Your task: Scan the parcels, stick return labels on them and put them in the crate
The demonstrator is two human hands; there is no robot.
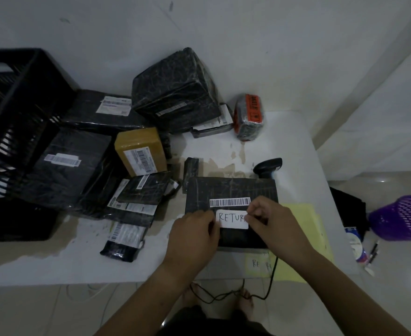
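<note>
Left hand (194, 235) and right hand (267, 219) pinch one return label (232, 219) on one black parcel (231, 190); one scanner (268, 166) behind it, one crate (17, 93) well left

My stained white table (284, 146)
A black crate (17, 93) stands at its left end, black-wrapped parcels (73, 170) and a tan parcel (140, 151) beside it, an orange-taped parcel (248, 117) at the back; nearest me lie a flat black parcel (231, 190), a scanner (267, 166) and yellow sheets (303, 234)

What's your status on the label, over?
Pinching RETURN label ends: left hand, right hand. Label over black parcel, below barcode. Nothing blocking; scanner behind parcel.
</note>
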